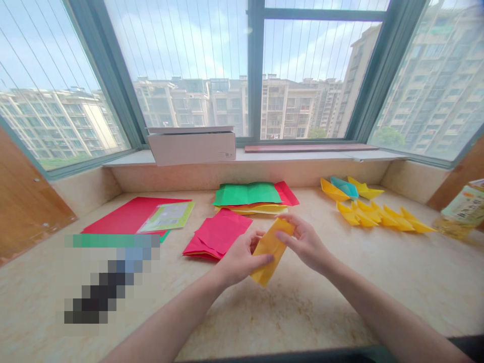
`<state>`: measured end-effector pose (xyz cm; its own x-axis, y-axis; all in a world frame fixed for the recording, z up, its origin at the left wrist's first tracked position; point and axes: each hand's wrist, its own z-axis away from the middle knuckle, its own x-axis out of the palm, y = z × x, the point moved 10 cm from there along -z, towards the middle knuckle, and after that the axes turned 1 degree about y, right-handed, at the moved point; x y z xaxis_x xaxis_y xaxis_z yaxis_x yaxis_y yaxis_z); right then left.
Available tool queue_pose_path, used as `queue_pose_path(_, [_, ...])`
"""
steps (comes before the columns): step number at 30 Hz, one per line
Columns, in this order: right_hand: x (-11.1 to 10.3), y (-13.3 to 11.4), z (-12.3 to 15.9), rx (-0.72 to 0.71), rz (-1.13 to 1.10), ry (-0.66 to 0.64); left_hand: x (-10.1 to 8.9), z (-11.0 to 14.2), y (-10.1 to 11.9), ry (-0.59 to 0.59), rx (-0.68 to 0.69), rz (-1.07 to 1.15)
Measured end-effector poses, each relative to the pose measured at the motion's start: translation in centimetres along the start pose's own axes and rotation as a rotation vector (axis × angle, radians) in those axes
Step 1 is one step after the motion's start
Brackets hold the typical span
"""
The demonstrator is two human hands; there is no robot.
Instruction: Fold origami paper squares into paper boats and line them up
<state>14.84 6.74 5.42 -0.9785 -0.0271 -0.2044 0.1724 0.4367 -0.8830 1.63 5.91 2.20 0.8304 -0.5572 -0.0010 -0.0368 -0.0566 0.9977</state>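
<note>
Folded yellow paper held over the table

The left hand grips the lower left side of the paper, its thumb flat on the near face and its other fingers partly hidden at the edge. The right hand pinches the upper end, thumb on the face and fingertips at the far edge. Each grip is narrow, closed on this one piece, which slants with its upper end toward the right.

Just left of the paper lies a stack of red sheets, yellow showing at its bottom edge. Behind, near the back wall, a green sheet lies over red and yellow ones. Further left, a clear packet with a yellow-green border overlaps a large red sheet.

To the right sits a row of yellow paper boats; just behind are an orange boat, a blue boat and another yellow boat. A bottle stands at the right edge. A white box rests on the window sill.
</note>
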Motion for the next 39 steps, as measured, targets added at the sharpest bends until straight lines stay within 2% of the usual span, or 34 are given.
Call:
queue_pose_path(3, [0.6,-0.3,0.1,0.009,0.037,-0.075,0.0,0.0,-0.1,0.005,-0.021,-0.013])
queue_pose_path(6, [0.5,-0.2,0.0,0.042,0.028,-0.085,0.2,0.1,-0.4,0.002,-0.061,0.017])
queue_pose_path(10, [-0.3,0.4,-0.4,0.113,-0.033,-0.027,-0.1,0.1,-0.4,0.026,-0.085,0.031])
queue_pose_path(16, [-1.2,1.5,-0.8,0.194,-0.149,0.012,-2.1,-0.1,0.5,0.169,-0.037,-0.048])
queue_pose_path(22, [-1.0,1.4,-0.8,0.214,-0.229,-0.013,-2.8,-0.2,0.5,0.228,-0.021,-0.042])
queue_pose_path(26, [-1.8,1.5,-0.8,0.200,-0.192,0.061,-3.7,0.0,1.2,0.310,0.016,-0.001])
queue_pose_path(31, [-2.5,2.0,-1.0,0.178,-0.187,0.128,-3.8,-0.1,1.5,0.284,0.011,0.118])
queue_pose_path(39, [-0.3,1.6,-0.6,0.202,-0.260,-0.078,-5.6,0.3,2.4,0.418,0.081,-0.081])
